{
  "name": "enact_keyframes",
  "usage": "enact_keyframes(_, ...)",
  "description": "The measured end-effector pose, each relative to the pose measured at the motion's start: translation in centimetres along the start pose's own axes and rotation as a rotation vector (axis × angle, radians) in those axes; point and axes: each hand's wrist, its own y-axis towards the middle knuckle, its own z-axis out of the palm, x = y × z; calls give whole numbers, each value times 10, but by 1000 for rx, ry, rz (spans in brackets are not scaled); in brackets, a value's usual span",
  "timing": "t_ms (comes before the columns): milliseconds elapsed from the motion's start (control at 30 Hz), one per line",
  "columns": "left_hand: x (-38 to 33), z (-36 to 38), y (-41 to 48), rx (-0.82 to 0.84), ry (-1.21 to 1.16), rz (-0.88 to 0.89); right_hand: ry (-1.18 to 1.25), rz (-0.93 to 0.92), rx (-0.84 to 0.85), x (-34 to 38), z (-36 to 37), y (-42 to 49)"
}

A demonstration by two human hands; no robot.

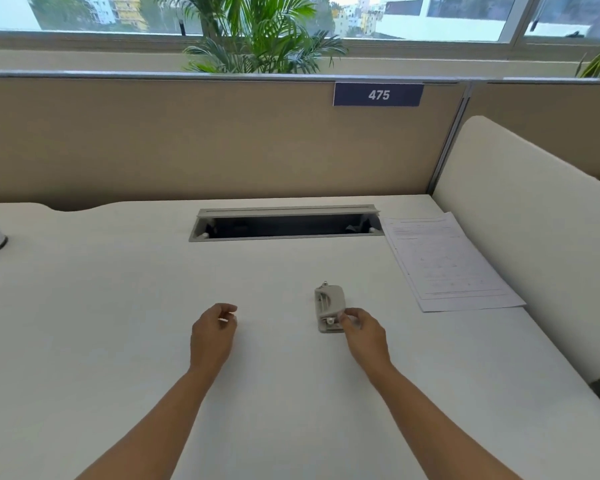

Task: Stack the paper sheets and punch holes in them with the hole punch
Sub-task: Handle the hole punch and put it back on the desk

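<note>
Head view: right hand (364,332) pinches boxy grey hole punch (328,303).

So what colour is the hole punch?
The hole punch is pale grey-beige, seen in the head view.

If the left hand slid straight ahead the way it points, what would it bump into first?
The left hand likely passes left of the small grey hole punch, crossing bare white desk to the open grey cable slot first.
</note>
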Motion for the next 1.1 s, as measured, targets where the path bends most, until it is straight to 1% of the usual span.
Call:
enact_keyframes(167, 33, -24, 8, -26, 242, 171, 24, 53, -99, 11, 18, 4)
enact_keyframes(267, 46, -31, 12, 5, 358, 197, 63, 104, -164, 15, 26, 9)
enact_keyframes(333, 55, -34, 13, 41, 487, 201, 79, 139, -213, 17, 31, 12)
enact_keyframes(400, 60, -34, 13, 63, 596, 211, 99, 135, -242, 20, 33, 12)
enact_keyframes(467, 61, -33, 12, 66, 641, 228, 76, 52, -256, 23, 36, 8)
enact_keyframes(600, 59, -32, 10, 67, 664, 231, -198, -284, -303, 25, 47, -13)
enact_keyframes(667, 58, -32, 9, 68, 669, 235, -305, -401, -289, 22, 53, -22)
enact_keyframes(800, 56, -33, 7, 65, 652, 242, -428, -462, -217, 13, 60, -31)
enact_keyframes(1100, 56, -32, 5, 50, 646, 250, -429, -532, -208, 7, 64, -37)
